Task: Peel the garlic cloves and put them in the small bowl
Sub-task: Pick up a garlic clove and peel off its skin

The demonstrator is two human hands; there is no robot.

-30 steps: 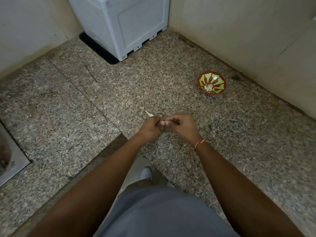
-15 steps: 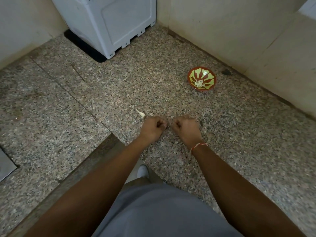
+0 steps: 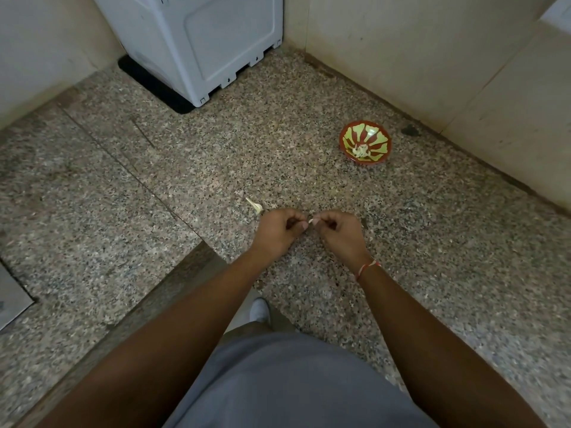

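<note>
My left hand (image 3: 278, 230) and my right hand (image 3: 338, 231) are held close together over the speckled granite counter, fingers curled. A small pale garlic clove (image 3: 311, 220) shows between their fingertips, pinched from both sides; most of it is hidden. A strip of garlic skin (image 3: 255, 206) lies on the counter just left of my left hand. The small red and yellow-green bowl (image 3: 377, 131) stands far right near the wall, with pale peeled garlic (image 3: 360, 150) at its bottom.
A white appliance (image 3: 200, 41) stands on a black mat at the back. Walls close the counter at the back and right. The counter's edge (image 3: 173, 279) runs diagonally at lower left, and a sink corner (image 3: 9, 298) shows at far left.
The hands were pressed together a second ago, drew slightly apart, and now meet at the fingertips on the clove. The view has shifted a little.
</note>
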